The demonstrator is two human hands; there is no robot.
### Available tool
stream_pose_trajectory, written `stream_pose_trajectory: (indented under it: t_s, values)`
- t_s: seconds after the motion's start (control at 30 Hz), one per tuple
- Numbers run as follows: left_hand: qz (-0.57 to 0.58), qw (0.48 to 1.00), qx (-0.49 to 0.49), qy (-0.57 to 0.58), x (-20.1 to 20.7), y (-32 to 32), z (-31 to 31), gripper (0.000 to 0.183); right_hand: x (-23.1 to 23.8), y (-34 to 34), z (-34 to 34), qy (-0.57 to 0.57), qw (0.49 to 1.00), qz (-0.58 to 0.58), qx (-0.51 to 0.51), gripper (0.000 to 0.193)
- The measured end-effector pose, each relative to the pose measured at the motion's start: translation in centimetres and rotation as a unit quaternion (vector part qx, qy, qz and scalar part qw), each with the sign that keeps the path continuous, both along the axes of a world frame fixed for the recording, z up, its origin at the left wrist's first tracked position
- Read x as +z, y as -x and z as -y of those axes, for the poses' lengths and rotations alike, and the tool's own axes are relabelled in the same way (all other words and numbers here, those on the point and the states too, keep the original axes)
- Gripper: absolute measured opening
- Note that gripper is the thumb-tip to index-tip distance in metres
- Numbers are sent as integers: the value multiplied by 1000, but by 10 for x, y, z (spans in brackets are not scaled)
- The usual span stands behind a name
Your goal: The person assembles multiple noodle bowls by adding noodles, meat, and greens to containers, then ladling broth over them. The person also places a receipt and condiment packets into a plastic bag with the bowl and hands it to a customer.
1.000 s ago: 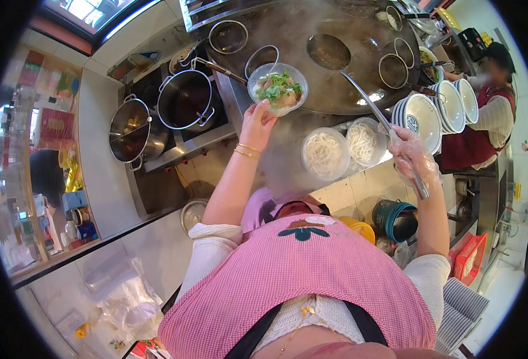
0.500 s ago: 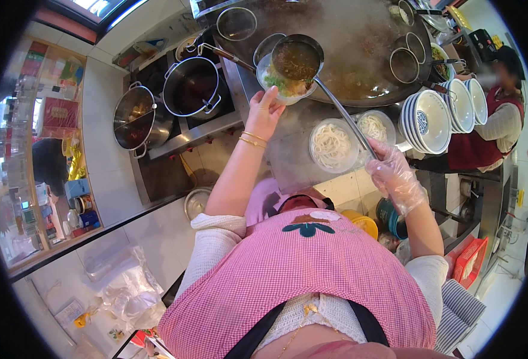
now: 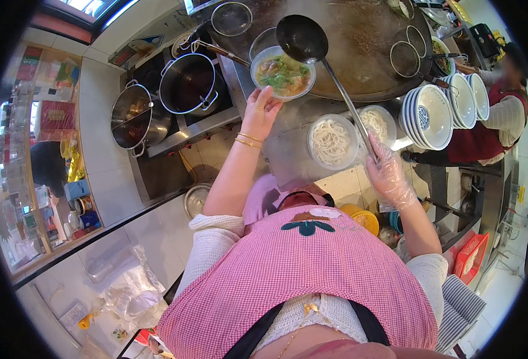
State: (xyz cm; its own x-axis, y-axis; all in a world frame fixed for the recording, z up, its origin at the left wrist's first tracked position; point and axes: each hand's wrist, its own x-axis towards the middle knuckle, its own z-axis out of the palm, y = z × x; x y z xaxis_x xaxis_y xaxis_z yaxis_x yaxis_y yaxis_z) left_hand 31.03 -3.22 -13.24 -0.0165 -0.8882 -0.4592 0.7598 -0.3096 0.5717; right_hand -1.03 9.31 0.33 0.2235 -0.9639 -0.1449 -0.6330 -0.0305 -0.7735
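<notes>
My left hand (image 3: 261,112) grips the near side of a clear plastic bowl (image 3: 303,93) full of broth with chopped green herbs on top. In my right hand (image 3: 388,173), which wears a clear plastic glove, is the long handle of a metal ladle (image 3: 302,39). The ladle's dark scoop hangs just beyond the bowl, up and to its right, and looks empty. Below the ladle's handle stand two tubs of white noodles, a nearer noodle tub (image 3: 330,142) and a noodle tub (image 3: 376,123) partly crossed by the handle.
A large wok of brown broth (image 3: 360,78) lies beyond my hands, with several wire strainers (image 3: 231,19) around its rim. Left of it are a pot (image 3: 187,84) and a divided pot (image 3: 133,116). Stacked patterned bowls (image 3: 427,118) stand right, before a co-worker (image 3: 506,119).
The ladle, earlier full of broth over the plastic bowl, has moved up and slightly right and emptied. The bowl now shows much more broth. Both hands have stayed nearly in place.
</notes>
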Motion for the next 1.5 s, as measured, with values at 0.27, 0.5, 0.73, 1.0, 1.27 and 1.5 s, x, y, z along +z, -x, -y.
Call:
stream_pose_trajectory:
  t_s: [0.27,0.5,0.73,1.0,1.27,1.5]
  values:
    - [-17,999,-4,37,-8,-1,-2,30,27,28,41,-327,844,410,-112,49]
    - [-47,999,6,22,3,1,-4,29,-9,57,111,-227,915,306,-131,38]
    - [-45,998,-4,49,5,2,-5,30,-84,73,130,82,940,-319,-88,26]
    - [-22,998,-22,60,-5,0,-3,36,-47,95,112,-225,924,248,-183,22]
    - [5,999,-25,39,-1,1,-5,23,55,41,66,-269,868,369,-196,48]
    - [9,999,-33,26,-5,5,-3,23,82,11,42,-332,856,353,-181,49]
